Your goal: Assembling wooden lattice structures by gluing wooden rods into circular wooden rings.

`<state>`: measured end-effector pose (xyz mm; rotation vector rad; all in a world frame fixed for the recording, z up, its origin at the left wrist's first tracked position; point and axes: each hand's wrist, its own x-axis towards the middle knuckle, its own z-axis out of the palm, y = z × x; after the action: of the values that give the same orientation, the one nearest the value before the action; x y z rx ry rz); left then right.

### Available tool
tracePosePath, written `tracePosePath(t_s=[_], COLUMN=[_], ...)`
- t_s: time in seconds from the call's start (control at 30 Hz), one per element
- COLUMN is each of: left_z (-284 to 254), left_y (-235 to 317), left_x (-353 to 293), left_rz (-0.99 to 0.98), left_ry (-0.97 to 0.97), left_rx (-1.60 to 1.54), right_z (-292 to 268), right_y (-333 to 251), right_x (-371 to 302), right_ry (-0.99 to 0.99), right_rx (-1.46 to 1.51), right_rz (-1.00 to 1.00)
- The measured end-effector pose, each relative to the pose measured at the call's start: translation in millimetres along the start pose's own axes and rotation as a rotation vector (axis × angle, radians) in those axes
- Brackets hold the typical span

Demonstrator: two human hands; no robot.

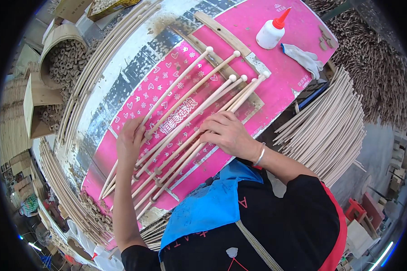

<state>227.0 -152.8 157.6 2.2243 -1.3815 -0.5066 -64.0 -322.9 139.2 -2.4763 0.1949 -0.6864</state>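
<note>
Several slim wooden sticks [187,101] with round ball tips lie slantwise across the pink patterned bench top. Some carry a small wooden ring [158,181] partway down. My left hand [130,139] is closed around one of the left sticks, close to a wooden ring [148,135]; its fingertips are partly hidden. Curled over the sticks on the right, my right hand [228,134] grips at least one of them below the ball tips. How many sticks it holds is hidden under the fingers.
A white glue bottle [270,35] with a red nozzle and a white glove [303,61] lie at the far right. Wooden strips [230,38] cross the bench. Stick bundles [325,131] stand at right; a bucket of rings [68,58] and loose rods flank the left.
</note>
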Motion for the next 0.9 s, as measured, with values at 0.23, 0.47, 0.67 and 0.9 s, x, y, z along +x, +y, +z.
tracePosePath(t_s=[0.23, 0.47, 0.67, 0.9], left_z=[26.8, 28.1, 26.7, 42.6], left_y=[45.9, 60.0, 62.3, 64.8], left_x=[14.6, -11.4, -25.3, -9.3], left_rz=[0.050, 0.243, 0.327, 0.414], left_ry=[0.029, 0.146, 0.077, 0.076], left_rx=[0.310, 0.226, 0.333, 0.355], right_z=[4.5, -2.3, 14.4, 16.4], right_y=[3.2, -6.0, -3.4, -0.5], right_x=[2.8, -25.0, -8.4, -5.1], right_ry=[0.039, 0.012, -0.010, 0.026], right_rx=[-0.032, -0.023, 0.072, 0.092], right_rz=[-0.050, 0.062, -0.027, -0.004])
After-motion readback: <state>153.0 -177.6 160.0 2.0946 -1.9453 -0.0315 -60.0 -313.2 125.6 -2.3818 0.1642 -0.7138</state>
